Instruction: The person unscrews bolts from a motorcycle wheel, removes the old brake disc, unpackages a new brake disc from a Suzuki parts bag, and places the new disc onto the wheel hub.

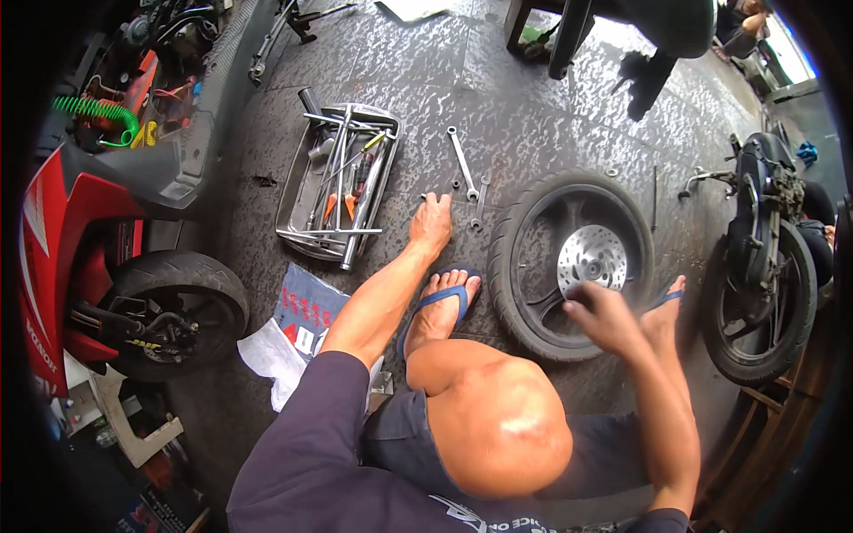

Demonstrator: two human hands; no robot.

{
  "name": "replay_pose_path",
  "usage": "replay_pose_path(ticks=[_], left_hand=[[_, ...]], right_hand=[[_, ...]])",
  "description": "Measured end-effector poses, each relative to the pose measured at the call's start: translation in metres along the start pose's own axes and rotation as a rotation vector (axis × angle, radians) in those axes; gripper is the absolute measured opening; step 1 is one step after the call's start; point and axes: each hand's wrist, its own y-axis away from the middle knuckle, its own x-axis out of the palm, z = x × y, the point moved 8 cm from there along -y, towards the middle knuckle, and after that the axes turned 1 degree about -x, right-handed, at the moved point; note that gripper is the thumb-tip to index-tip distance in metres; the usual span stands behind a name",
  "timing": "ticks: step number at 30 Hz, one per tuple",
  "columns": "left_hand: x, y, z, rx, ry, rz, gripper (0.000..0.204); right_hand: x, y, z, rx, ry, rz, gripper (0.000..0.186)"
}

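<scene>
My left hand (433, 224) reaches to the floor with its fingers curled and pressed together. A small metal tip pokes out beside them, too small to name. Just ahead of it lie a combination wrench (462, 162) and a second wrench (482, 201). My right hand (609, 320), smeared by motion, is over the lower right of a motorcycle wheel (508, 233) lying flat on the floor. The wheel's silver brake disc (593, 251) faces up, partly covered by that hand. Whether the right fingers hold anything is hidden by the blur.
A metal tray (286, 211) of wrenches, bars and orange-handled pliers lies ahead left. A printed plastic bag (306, 306) is beside my left forearm. A red motorcycle (89, 213) stands at left. Another motorcycle wheel (804, 302) stands upright at right. A thin rod (655, 197) lies beyond the flat wheel.
</scene>
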Motion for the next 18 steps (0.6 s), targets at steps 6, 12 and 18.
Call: replay_pose_path(ticks=[6,12,18], left_hand=[[-0.012,-0.004,0.012,-0.019,0.015,-0.016,0.026],[-0.014,-0.011,-0.012,0.128,0.007,-0.046,0.020],[-0.008,-0.017,0.001,0.020,-0.056,0.017,0.029]], right_hand=[[0.128,-0.090,0.022,-0.066,-0.066,-0.069,0.025],[0.208,-0.178,0.021,0.106,0.008,-0.228,0.035],[0.208,-0.193,0.031,-0.073,0.154,-0.289,0.015]])
